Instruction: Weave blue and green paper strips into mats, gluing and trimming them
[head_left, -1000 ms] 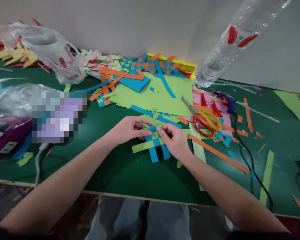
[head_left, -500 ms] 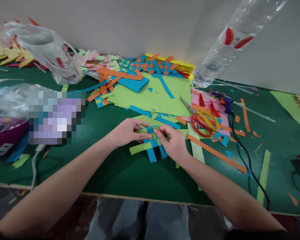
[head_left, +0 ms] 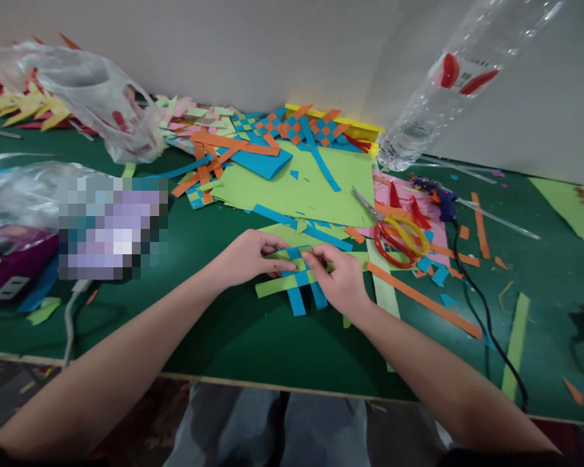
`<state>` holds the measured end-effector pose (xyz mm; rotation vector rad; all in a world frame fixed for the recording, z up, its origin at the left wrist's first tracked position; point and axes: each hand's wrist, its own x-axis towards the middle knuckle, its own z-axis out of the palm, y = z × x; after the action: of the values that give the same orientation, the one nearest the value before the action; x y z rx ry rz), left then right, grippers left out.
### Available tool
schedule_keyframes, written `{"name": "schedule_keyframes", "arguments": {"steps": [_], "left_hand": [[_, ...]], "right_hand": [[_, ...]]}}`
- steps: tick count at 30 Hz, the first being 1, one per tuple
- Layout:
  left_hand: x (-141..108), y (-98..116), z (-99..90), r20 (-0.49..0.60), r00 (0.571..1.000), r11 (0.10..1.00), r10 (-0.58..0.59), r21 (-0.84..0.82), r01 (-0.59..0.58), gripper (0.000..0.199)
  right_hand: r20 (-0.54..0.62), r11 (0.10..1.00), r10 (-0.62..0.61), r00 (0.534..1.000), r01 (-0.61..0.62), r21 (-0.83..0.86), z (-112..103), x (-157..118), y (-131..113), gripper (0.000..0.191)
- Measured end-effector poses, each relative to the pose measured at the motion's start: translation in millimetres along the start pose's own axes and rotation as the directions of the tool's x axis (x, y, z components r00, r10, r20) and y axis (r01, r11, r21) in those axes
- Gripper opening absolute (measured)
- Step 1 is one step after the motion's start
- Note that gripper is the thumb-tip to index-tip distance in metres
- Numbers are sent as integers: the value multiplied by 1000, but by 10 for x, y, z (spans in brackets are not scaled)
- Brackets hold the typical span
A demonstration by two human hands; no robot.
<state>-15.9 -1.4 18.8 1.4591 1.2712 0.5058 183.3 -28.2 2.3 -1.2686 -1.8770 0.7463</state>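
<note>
Between my hands is a woven piece of blue and green paper strips (head_left: 302,279), held above the green table near its front edge. My left hand (head_left: 253,259) pinches its left side, thumb on top and fingers behind. The thumb and fingers of my right hand (head_left: 338,275) are closed on its upper right part. Loose ends of blue strips hang down toward me, and a green end sticks out to the left. My fingers hide part of the weave.
Red and yellow scissors (head_left: 394,240) lie open right of my hands. Beyond are green paper sheets (head_left: 331,175), a glue gun (head_left: 442,201) with a black cord and a plastic bottle (head_left: 438,104). A blurred-out device (head_left: 114,227) and plastic bag (head_left: 107,104) are at left.
The whole view has shifted very slightly. Both hands keep their hold on the woven piece, in nearly the same pose.
</note>
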Motion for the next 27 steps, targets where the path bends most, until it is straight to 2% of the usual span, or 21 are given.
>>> {"name": "schedule_keyframes", "arguments": {"steps": [6,12,18,27], "left_hand": [[5,-35,-41,62,998,999,-22,-39,24,44],[0,-27,-38,60,998,1000,5,-16,-4,38],[-43,42,-65,114,991,996,72,35,-76,28],[-11,-31,-63,187,971,974,150,140,-177,35]], "right_hand": [[-3,1000,7,1000,-7,7,-20,2,1,32],[-3,1000,-16,1000,16,3,-9,5,8,32],[13,1000,-22,1000,22,9,-21,7,4,33],[56,977,-210,976,208,37,30,-23,-2,27]]}}
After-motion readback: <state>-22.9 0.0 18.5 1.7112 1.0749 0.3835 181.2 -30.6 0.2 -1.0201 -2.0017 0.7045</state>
